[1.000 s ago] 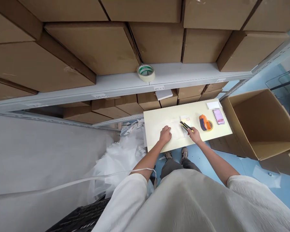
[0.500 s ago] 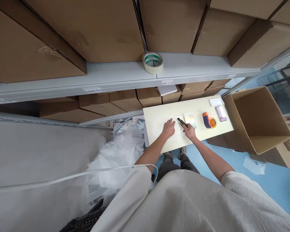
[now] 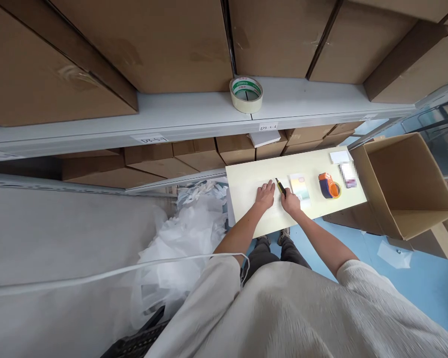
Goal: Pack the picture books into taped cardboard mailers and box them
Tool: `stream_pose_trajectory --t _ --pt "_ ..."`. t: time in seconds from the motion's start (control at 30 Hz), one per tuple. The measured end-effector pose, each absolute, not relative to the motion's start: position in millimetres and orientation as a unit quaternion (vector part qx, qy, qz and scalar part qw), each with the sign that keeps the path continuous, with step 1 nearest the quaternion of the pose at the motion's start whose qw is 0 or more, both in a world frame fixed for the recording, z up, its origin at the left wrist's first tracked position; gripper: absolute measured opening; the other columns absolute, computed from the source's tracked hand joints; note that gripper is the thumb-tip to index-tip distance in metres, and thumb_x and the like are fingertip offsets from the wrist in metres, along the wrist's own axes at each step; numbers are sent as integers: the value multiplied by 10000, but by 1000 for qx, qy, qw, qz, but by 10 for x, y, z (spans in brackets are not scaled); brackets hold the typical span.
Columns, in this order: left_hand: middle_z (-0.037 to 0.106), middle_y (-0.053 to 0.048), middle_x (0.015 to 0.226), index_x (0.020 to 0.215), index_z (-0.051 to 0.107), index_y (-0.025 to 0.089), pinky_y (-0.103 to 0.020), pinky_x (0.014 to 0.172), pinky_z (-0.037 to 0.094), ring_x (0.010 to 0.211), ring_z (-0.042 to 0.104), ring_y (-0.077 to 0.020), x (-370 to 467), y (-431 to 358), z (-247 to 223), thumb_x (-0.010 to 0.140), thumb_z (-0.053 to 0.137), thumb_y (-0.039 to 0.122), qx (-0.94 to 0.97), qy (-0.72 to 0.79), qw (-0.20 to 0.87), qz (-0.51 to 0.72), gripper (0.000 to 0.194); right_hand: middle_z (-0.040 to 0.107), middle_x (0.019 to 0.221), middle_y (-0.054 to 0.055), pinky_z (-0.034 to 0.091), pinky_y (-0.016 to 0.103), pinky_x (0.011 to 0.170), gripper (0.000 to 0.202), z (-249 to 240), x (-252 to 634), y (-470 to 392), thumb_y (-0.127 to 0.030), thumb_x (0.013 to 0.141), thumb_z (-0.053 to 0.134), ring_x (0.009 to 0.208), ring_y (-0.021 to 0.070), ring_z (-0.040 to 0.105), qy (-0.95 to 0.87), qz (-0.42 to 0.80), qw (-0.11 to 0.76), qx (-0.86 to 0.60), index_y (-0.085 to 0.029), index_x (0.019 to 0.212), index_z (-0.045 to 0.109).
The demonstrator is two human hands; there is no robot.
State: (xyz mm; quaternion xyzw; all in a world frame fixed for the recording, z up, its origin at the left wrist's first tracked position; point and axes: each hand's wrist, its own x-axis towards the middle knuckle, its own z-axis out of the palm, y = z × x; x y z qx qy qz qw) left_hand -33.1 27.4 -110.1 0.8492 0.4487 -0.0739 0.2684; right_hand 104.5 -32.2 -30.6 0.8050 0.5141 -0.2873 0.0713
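My left hand (image 3: 265,195) lies flat with fingers spread on pale paper on the cream board (image 3: 246,179). Closed round a black and yellow utility knife (image 3: 281,187), my right hand (image 3: 290,202) is just to its right. The knife's tip points away from me, close to the left fingertips; whether the blade touches the paper I cannot tell. Right of the knife lies a pastel-coloured printed card or packet (image 3: 300,187). Beyond that sits an orange and blue tape dispenser (image 3: 329,186).
An open cardboard box (image 3: 406,184) stands right of the board. Ahead, a grey shelf (image 3: 194,112) carries boxes and a tape roll (image 3: 246,95). White plastic wrapping (image 3: 182,238) is heaped on the left. A white cable (image 3: 115,273) crosses in front of my left arm.
The knife has turned more upright in my right hand, which has drawn slightly back towards me. My left hand stays on the paper. The whole view has shifted a little.
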Motion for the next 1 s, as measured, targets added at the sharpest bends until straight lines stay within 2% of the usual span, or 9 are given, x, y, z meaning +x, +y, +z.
stream_pose_trajectory --t 0.3,0.43,0.83,1.0 --pt "229 -133 1801 1754 133 258 -523 1190 375 1521 342 -398 -297 344 -1079 960 618 272 838 460 281 -86 930 754 1150 171 511 363 883 375 -292 963 -294 -334 1132 346 1065 298 742 535 -265 115 794 -156 1399 541" --pt "255 -140 1781 1749 155 252 -532 1180 385 1512 336 -416 -262 396 -1047 922 645 247 828 468 292 -104 961 756 1162 176 513 361 882 380 -295 952 -311 -339 1133 351 1078 302 745 540 -258 122 792 -155 1409 537" --pt "183 -111 1817 1756 59 293 -540 1195 364 1534 316 -416 -240 405 -1020 915 655 279 819 475 297 -129 1031 772 1148 174 520 365 890 362 -279 984 -510 -352 1128 379 1068 302 754 545 -253 137 788 -171 1386 556" --pt "171 -140 1816 1741 149 263 -534 1199 371 1553 317 -412 -262 301 -1041 949 634 261 819 490 283 -92 928 775 1137 174 518 370 884 363 -285 997 -686 -356 1124 387 1046 306 758 545 -251 141 787 -179 1386 565"
